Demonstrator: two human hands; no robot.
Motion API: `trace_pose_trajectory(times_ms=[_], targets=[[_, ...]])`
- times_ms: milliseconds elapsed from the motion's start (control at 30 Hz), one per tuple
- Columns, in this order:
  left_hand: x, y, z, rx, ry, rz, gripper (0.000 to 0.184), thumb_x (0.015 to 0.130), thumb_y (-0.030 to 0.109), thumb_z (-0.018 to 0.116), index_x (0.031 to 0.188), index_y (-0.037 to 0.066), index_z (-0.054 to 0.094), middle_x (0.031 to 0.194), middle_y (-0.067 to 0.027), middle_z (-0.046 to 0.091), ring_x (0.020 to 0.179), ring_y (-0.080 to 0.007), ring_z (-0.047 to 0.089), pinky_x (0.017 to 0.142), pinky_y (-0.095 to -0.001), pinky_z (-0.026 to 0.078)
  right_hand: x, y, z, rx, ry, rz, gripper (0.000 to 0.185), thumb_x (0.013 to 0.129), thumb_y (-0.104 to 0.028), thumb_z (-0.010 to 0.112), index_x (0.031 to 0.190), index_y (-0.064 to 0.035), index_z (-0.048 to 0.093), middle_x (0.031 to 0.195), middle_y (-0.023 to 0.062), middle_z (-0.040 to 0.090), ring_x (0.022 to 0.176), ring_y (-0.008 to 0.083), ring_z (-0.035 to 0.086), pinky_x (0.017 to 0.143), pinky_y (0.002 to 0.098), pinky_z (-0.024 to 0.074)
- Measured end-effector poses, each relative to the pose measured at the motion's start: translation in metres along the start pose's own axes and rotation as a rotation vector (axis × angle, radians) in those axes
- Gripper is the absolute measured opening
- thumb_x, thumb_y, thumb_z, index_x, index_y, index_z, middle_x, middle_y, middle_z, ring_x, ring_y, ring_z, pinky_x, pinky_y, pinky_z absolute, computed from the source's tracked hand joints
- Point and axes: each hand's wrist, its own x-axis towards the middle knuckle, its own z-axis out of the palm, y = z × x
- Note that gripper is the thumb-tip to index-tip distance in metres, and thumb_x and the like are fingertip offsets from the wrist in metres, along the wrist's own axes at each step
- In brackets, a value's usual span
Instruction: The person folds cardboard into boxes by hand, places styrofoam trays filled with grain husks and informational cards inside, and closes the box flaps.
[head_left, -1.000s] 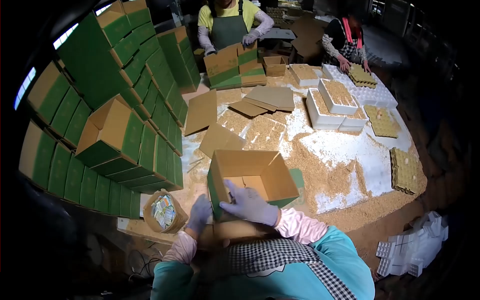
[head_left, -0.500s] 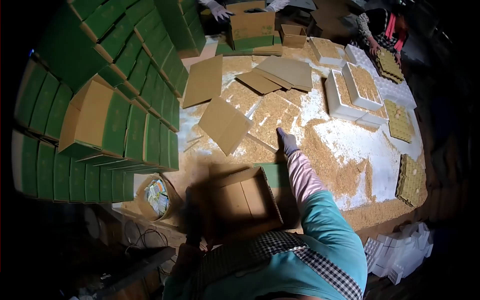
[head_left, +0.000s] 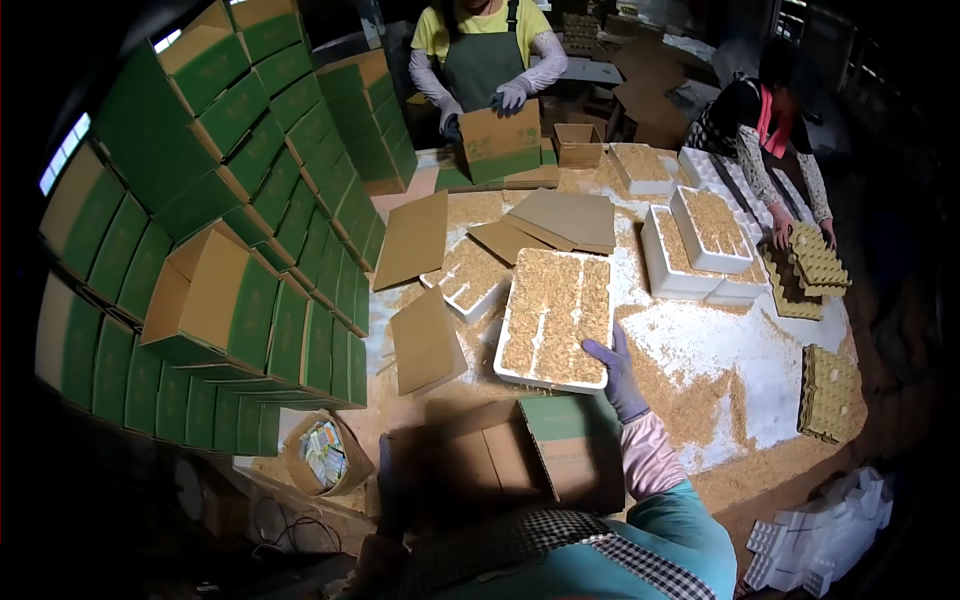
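My right hand (head_left: 622, 380), in a purple-grey glove, grips the right edge of a white foam box (head_left: 555, 320) filled with brown husk-like shavings. This box is tilted up, just beyond an open cardboard box (head_left: 490, 455) with a green outer flap. At the cardboard box's left side my left hand (head_left: 393, 490) is closed against its edge, mostly in shadow. A second shavings-filled foam box (head_left: 468, 278) lies behind, partly under cardboard sheets (head_left: 425, 340).
Green cardboard boxes (head_left: 250, 320) are stacked at left, beside a round container of packets (head_left: 325, 455). Filled foam boxes (head_left: 712, 230) and egg trays (head_left: 828, 393) stand at right. One co-worker handles a carton (head_left: 500, 140); another handles egg trays (head_left: 818, 258).
My right hand has lifted the foam box from among the shavings and drawn it closer. My view has tilted up, showing more of the co-workers. The right-hand co-worker has lifted an egg tray.
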Motion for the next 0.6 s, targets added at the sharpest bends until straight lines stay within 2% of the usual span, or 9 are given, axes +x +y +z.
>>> trace_pose_trajectory(times_ms=[100,133,167,267,333,467,500,567,600], targets=[[0.024,0.01,0.014,0.017,-0.105,0.057,0.059,0.087,0.003,0.045,0.144,0.0,0.029,0.136,-0.0181,0.043,0.124,-0.0281,0.043,0.105,-0.0331,0.034,-0.059,-0.115,0.023,-0.1,-0.142,0.178,0.072,0.079,-0.019,0.068,0.142,-0.0012,0.037,0.135,0.0142,0.047,0.126,0.0231,0.045,0.107,0.035,0.0354],[0.033,0.012,0.021,0.032,-0.145,0.074,0.06,0.087,0.004,0.045,0.144,0.0,0.029,0.138,-0.0186,0.043,0.125,-0.0285,0.042,0.106,-0.0332,0.033,-0.07,-0.142,0.026,-0.306,-0.258,0.102,0.078,0.078,-0.023,0.068,0.145,-0.0023,0.033,0.143,0.0155,0.042,0.133,0.0251,0.039,0.111,0.0353,0.0303],[0.04,0.016,0.027,0.038,-0.182,0.087,0.06,0.088,0.004,0.045,0.145,0.0,0.028,0.139,-0.0191,0.042,0.127,-0.0289,0.041,0.107,-0.0333,0.032,-0.067,-0.133,0.005,-0.453,-0.204,0.073,0.069,0.08,-0.025,0.068,0.14,-0.0022,0.043,0.144,0.0164,0.042,0.135,0.0263,0.037,0.112,0.0355,0.0278],[0.059,0.024,0.042,0.041,-0.247,0.088,0.061,0.088,0.005,0.046,0.146,0.0,0.026,0.142,-0.0207,0.041,0.131,-0.0301,0.04,0.11,-0.0336,0.03,-0.087,-0.152,0.001,-0.552,-0.473,-0.063,0.052,0.083,-0.025,0.067,0.128,-0.0015,0.057,0.146,0.0174,0.04,0.131,0.0268,0.043,0.111,0.0343,0.0304],[0.066,0.024,0.047,0.016,-0.213,0.037,0.057,0.091,0.007,0.046,0.145,-0.001,0.029,0.143,-0.0189,0.04,0.133,-0.0304,0.038,0.111,-0.033,0.029,-0.075,-0.151,0.006,-0.579,-0.635,0.359,0.038,0.087,-0.025,0.064,0.116,-0.001,0.066,0.144,0.0179,0.041,0.127,0.0249,0.048,0.109,0.0334,0.0342],[0.079,-0.005,0.046,2.002,0.155,0.993,0.044,0.097,0.014,0.034,0.139,0.001,0.039,0.139,-0.0126,0.043,0.137,-0.0304,0.03,0.119,-0.0403,0.013,-0.075,-0.129,0.043,-0.775,-0.916,0.552,0.043,0.089,-0.027,0.062,0.124,-0.0018,0.06,0.131,0.0182,0.055,0.123,0.0229,0.052,0.108,0.0327,0.0366],[0.087,-0.024,0.056,2.197,0.138,1.088,0.043,0.097,0.013,0.033,0.138,0.001,0.04,0.138,-0.0124,0.045,0.138,-0.0293,0.029,0.12,-0.0407,0.011,-0.068,-0.111,0.049,-0.793,-0.954,0.57,0.043,0.091,-0.028,0.06,0.127,-0.0056,0.058,0.13,0.0192,0.056,0.124,0.0254,0.051,0.109,0.033,0.0348],[0.088,-0.034,0.065,2.43,0.163,1.257,0.043,0.097,0.011,0.034,0.138,-0.001,0.04,0.133,-0.0131,0.048,0.137,-0.0265,0.03,0.121,-0.0385,0.011,-0.038,-0.068,0.042,-0.952,-1.44,-0.037,0.041,0.093,-0.032,0.058,0.127,-0.0108,0.059,0.133,0.0191,0.054,0.127,0.0281,0.047,0.11,0.0333,0.0322],[0.08,-0.025,0.064,2.478,0.198,1.309,0.044,0.097,0.01,0.036,0.139,-0.002,0.039,0.13,-0.014,0.05,0.136,-0.0247,0.032,0.12,-0.036,0.013,-0.038,-0.057,0.054,-1.097,-1.401,-0.043,0.04,0.093,-0.035,0.056,0.128,-0.0149,0.059,0.136,0.0183,0.051,0.13,0.0303,0.043,0.112,0.0346,0.03]])
